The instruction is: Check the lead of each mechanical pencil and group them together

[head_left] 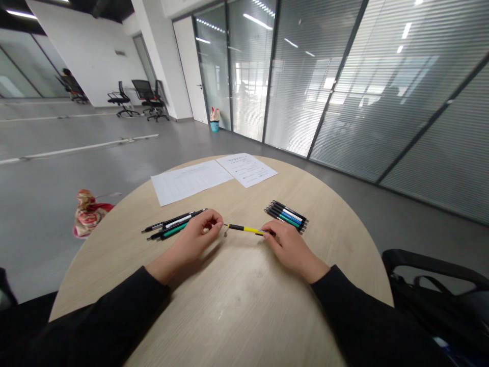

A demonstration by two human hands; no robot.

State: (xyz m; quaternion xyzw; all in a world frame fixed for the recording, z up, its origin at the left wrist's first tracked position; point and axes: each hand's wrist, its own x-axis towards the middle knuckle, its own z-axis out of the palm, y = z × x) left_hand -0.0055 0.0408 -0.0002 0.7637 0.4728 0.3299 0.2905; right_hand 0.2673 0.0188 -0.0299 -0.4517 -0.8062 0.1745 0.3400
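A slim yellow-and-black pen (244, 229) spans the gap between my two hands, just above the table. My right hand (288, 244) grips its right end, fingers closed round the black part with the clip. At the pen's thin left tip, my left hand (200, 232) is closed in a pinch; what exactly sits between the fingertips is too small to make out. A tiny dark spot (225, 234) shows just below that tip. Several pens with black, white and green barrels (171, 224) lie partly behind my left hand. Beyond my right hand, several black, white, blue and green pens (288, 214) lie side by side.
Two printed sheets of paper (193, 181) lie at the far edge of the round wooden table (237, 316). A black chair (435, 270) stands close on the right. A red patterned bag (89, 214) rests on the floor at the left.
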